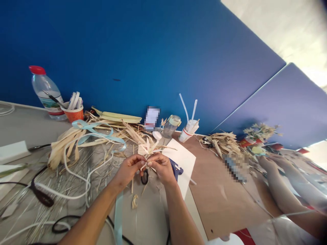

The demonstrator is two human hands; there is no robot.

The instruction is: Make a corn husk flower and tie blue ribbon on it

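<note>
My left hand and my right hand meet at the middle of the table, fingers pinched together on a small flower-like piece of dried straw leaves that fans upward from my fingertips. Under my hands lie black-handled scissors and a blue glue gun resting on a white sheet of paper. A light blue ribbon loops over a heap of dried leaves to the left.
A water bottle with a red cap and an orange cup stand at the back left. A glass jar and a paper cup with glue sticks stand behind. White and black cables cross the left. Another person's hands work at the right.
</note>
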